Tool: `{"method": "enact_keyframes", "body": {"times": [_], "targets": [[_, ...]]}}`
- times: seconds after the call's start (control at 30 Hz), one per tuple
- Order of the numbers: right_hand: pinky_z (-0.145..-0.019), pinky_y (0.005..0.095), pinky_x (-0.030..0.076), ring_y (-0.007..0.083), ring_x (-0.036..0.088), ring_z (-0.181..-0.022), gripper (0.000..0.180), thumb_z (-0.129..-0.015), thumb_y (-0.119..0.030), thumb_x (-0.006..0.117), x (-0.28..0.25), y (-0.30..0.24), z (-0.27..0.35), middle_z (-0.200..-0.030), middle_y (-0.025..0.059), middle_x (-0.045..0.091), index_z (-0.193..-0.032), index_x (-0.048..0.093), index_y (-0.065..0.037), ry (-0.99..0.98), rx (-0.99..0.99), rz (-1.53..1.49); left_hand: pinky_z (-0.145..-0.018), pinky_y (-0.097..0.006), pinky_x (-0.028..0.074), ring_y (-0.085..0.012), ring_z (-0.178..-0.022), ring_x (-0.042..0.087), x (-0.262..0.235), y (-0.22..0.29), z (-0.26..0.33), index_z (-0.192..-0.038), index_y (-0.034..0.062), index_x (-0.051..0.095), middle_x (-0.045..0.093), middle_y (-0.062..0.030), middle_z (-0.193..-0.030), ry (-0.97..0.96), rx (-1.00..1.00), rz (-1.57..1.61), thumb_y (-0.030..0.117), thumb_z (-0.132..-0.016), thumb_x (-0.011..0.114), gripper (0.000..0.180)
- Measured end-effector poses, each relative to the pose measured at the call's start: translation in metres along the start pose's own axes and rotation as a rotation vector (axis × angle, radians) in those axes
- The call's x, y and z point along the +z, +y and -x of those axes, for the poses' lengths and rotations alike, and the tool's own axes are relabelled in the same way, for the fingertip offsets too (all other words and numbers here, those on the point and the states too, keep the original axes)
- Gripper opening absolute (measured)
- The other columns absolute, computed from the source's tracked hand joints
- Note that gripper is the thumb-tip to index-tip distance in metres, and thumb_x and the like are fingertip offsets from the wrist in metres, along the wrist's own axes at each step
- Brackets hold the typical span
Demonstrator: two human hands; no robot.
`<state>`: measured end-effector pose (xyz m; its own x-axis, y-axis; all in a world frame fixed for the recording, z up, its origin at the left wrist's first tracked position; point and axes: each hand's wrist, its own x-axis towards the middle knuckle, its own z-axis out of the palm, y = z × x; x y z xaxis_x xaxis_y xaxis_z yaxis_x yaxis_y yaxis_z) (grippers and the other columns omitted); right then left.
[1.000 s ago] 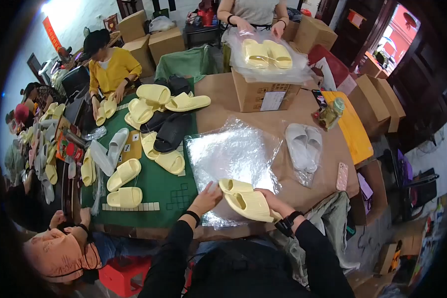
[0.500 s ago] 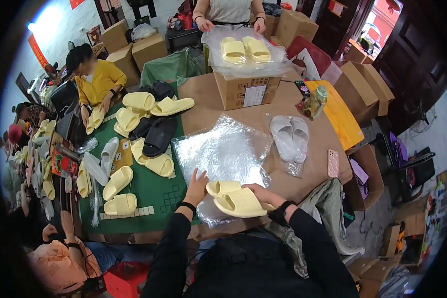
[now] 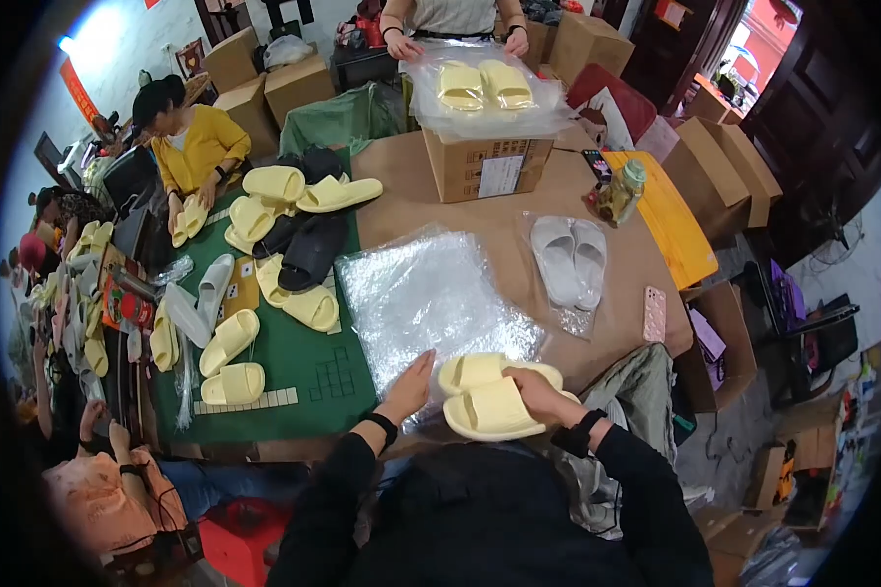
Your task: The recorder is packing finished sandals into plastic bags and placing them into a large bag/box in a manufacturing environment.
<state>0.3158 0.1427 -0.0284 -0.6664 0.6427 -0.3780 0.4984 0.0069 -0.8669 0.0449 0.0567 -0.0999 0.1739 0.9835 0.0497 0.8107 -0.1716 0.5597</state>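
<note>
A pair of pale yellow slide slippers [image 3: 494,406] is gripped at its right side by my right hand [image 3: 538,397], above the table's near edge. One slipper lies partly over the other. My left hand [image 3: 410,387] holds nothing, its fingers stretched out at the lower edge of a stack of clear plastic bags [image 3: 423,284]. Whether its fingertips touch the top bag I cannot tell. To the right of the stack lies a pair of light grey slippers [image 3: 570,262] in a clear bag.
Loose yellow and black slippers [image 3: 311,250] cover the green mat on the left. Across the table a person handles a bagged yellow pair on a cardboard box [image 3: 480,166]. A jar [image 3: 625,191] and a pink phone [image 3: 655,314] sit at right. Other people sit at left.
My right hand has carried the yellow slippers slightly right. My left hand has moved right and down, its fingers now closer together. The bag stack's upper corners look flatter.
</note>
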Motion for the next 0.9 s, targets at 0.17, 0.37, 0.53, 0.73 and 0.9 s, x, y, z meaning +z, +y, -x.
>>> {"method": "enact_keyframes", "body": {"times": [0.17, 0.37, 0.53, 0.73, 0.9], "targets": [[-0.073, 0.0422, 0.042, 0.0329, 0.056, -0.082, 0.026, -0.074, -0.005, 0.051, -0.004, 0.000, -0.003, -0.087, 0.0125, 0.061, -0.098, 0.059, -0.005, 0.342, -0.112, 0.665, -0.096, -0.037, 0.041, -0.0371, -0.120, 0.041, -0.017, 0.031, -0.007, -0.137, -0.0027, 0.023, 0.028, -0.0218, -0.140, -0.058, -0.037, 0.070, -0.006, -0.073, 0.045, 0.068], [-0.073, 0.0367, 0.040, 0.0232, 0.054, -0.085, 0.026, -0.070, -0.011, 0.055, 0.005, 0.003, -0.009, -0.089, 0.0070, 0.060, -0.095, 0.055, -0.005, 0.407, -0.476, 0.981, -0.090, -0.038, 0.045, -0.0349, -0.117, 0.045, -0.017, 0.056, -0.013, -0.135, -0.0034, 0.027, 0.023, -0.0174, -0.144, -0.134, -0.031, 0.056, -0.002, -0.075, 0.044, 0.062], [-0.073, 0.0367, 0.040, 0.0240, 0.054, -0.085, 0.024, -0.072, -0.011, 0.053, 0.005, 0.014, -0.011, -0.087, 0.0080, 0.060, -0.095, 0.055, -0.005, 0.355, -0.370, 1.012, -0.091, -0.038, 0.045, -0.0339, -0.118, 0.045, -0.019, 0.067, -0.018, -0.133, -0.0033, 0.031, 0.029, -0.0186, -0.141, -0.134, -0.025, 0.039, -0.002, -0.076, 0.043, 0.058], [-0.078, 0.0388, 0.041, 0.0315, 0.054, -0.091, 0.025, -0.076, -0.010, 0.053, -0.027, 0.022, 0.000, -0.090, 0.0136, 0.061, -0.100, 0.059, -0.004, 0.176, -0.372, 0.662, -0.097, -0.039, 0.038, -0.0386, -0.116, 0.044, -0.004, 0.017, -0.018, -0.127, -0.0001, 0.040, 0.046, -0.0199, -0.127, 0.106, -0.167, 0.078, -0.003, -0.073, 0.046, 0.055], [-0.077, 0.0403, 0.043, 0.0357, 0.054, -0.088, 0.026, -0.079, -0.014, 0.056, -0.018, 0.005, 0.007, -0.091, 0.0175, 0.060, -0.103, 0.058, -0.005, 0.082, -0.412, 0.362, -0.092, -0.039, 0.040, -0.0363, -0.114, 0.047, -0.014, 0.023, -0.023, -0.130, 0.0042, 0.040, 0.052, -0.0179, -0.122, -0.148, -0.231, -0.105, 0.006, -0.074, 0.054, 0.058]]}}
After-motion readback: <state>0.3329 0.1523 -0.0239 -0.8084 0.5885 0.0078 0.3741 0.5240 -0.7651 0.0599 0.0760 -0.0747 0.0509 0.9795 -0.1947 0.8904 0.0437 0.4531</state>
